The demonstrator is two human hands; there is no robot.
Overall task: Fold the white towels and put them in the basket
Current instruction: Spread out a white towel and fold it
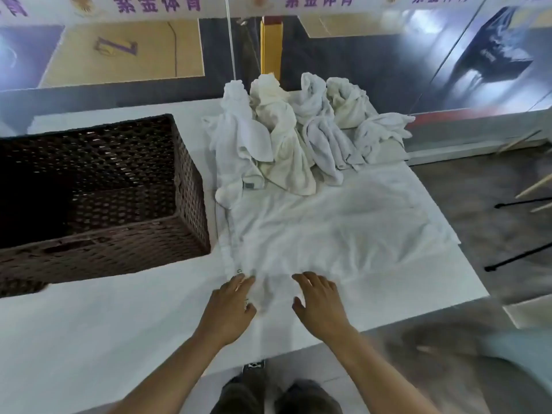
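Now one white towel [328,228] lies spread flat on the white counter [119,324], wrinkled, with its right edge near the counter's right side. Both hands are at its near edge. The left hand [231,306] is at the near-left corner, its fingers [243,282] pointing forward onto the hem and its thumb held apart to the right. A bit of white cloth shows between thumb and fingers, but the blur hides whether they pinch the towel or merely rest on it. The right hand [319,303] is just beside it, palm down at the same edge, with its fingers [307,277] spread, loosely bent and holding nothing.

Behind the spread towel, at the far side of the counter, a pile of crumpled towels [286,130] stands heaped, some white and some more cream in tone. Its front edge overlaps the far edge of the spread towel, and a small grey label [249,185] shows on one piece.

A dark brown woven basket [191,180] sits on the left part of the counter, just beside the spread towel and the pile. No towels show in the part of its inside that is in view.

Past the counter a yellow post [270,46] rises in front of a wall with purple lettering. Thin black stand legs [519,201] rest on the floor at the right.
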